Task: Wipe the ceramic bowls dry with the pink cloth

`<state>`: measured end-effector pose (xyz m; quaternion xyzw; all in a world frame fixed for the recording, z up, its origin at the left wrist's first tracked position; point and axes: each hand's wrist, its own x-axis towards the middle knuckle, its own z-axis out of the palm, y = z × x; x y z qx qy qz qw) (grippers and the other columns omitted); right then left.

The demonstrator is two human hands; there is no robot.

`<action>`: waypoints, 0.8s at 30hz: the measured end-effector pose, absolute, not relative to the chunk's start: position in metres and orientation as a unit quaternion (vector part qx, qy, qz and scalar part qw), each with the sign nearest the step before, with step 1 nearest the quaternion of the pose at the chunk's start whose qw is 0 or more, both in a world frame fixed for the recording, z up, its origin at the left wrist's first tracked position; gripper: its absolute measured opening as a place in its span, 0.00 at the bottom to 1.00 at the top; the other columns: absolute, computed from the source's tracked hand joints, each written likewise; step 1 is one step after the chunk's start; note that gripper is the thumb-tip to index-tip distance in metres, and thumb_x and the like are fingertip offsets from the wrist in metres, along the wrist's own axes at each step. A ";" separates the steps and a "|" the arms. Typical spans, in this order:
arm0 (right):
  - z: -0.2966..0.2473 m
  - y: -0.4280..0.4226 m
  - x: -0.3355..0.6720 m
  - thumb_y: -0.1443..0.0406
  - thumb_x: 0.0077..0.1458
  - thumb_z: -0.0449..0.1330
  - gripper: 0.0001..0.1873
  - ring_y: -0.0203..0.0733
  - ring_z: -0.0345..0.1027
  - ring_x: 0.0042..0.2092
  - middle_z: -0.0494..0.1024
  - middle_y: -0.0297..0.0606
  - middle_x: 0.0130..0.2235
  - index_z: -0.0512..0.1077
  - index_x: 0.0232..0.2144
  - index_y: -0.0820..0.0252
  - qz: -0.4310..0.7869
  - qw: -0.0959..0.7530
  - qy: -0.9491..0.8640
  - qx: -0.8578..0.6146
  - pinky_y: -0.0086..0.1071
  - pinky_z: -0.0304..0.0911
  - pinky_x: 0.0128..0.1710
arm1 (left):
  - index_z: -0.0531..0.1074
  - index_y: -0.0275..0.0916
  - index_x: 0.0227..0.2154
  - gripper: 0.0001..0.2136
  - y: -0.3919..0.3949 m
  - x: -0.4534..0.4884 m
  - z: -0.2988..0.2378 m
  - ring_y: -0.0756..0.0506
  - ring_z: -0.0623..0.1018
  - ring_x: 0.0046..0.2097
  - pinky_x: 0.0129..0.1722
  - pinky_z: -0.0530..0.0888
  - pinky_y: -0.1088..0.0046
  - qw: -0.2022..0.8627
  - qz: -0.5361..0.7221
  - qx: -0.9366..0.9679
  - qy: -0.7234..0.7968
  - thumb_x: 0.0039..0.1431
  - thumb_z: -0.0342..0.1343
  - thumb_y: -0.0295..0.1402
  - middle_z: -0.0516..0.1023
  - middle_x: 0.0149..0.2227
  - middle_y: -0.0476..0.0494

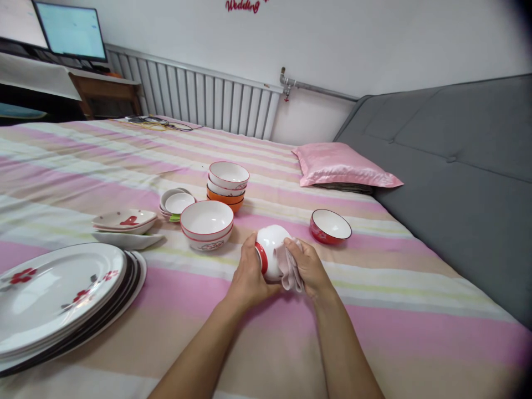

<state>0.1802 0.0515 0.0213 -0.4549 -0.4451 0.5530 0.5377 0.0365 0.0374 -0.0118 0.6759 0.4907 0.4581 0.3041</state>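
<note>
A white bowl with a red band is tipped on its side between my hands. My left hand is closed round its edge at the red band. Bunched in my right hand is a pale pink cloth, pressed against the bowl's white outer side. Just left of my hands sit two nested white bowls with red rims. Behind them rises a stack of bowls, white above and orange below. To the right, a red bowl with a white inside stands upright by itself.
Large plates with red flowers are piled at the left. Boat-shaped dishes and small dishes lie behind them. A pink pillow rests by the grey headboard. Cables lie along the bed's far edge.
</note>
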 end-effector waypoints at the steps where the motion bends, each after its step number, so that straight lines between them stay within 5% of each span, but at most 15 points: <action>1: 0.022 0.052 0.181 0.50 0.47 0.64 0.19 0.34 0.67 0.20 0.75 0.34 0.23 0.70 0.27 0.61 0.557 0.547 -0.427 -0.456 0.25 0.61 0.17 | 0.41 0.40 0.64 0.56 0.036 0.037 -0.011 0.30 0.51 0.66 0.60 0.61 0.50 0.272 0.434 0.704 0.492 0.33 0.69 0.30 0.48 0.65 0.29; 4: 0.027 0.052 0.186 0.53 0.46 0.66 0.17 0.36 0.69 0.23 0.77 0.35 0.25 0.72 0.27 0.62 0.581 0.575 -0.363 -0.447 0.27 0.65 0.21 | 0.39 0.43 0.64 0.55 0.035 0.036 -0.007 0.32 0.46 0.68 0.60 0.60 0.49 0.203 0.379 0.767 0.477 0.36 0.68 0.26 0.42 0.67 0.30; 8: 0.031 0.052 0.196 0.57 0.45 0.67 0.14 0.40 0.73 0.28 0.79 0.36 0.27 0.74 0.29 0.62 0.642 0.560 -0.298 -0.430 0.30 0.69 0.28 | 0.42 0.47 0.64 0.59 0.034 0.034 -0.002 0.30 0.47 0.67 0.60 0.61 0.50 0.186 0.366 0.812 0.414 0.31 0.73 0.34 0.37 0.68 0.31; 24: 0.033 0.048 0.180 0.52 0.46 0.66 0.18 0.37 0.69 0.25 0.75 0.34 0.24 0.72 0.29 0.62 0.606 0.539 -0.356 -0.464 0.28 0.65 0.25 | 0.50 0.39 0.61 0.53 0.038 0.034 -0.002 0.32 0.57 0.64 0.61 0.61 0.52 0.256 0.426 0.740 0.454 0.30 0.71 0.39 0.55 0.62 0.30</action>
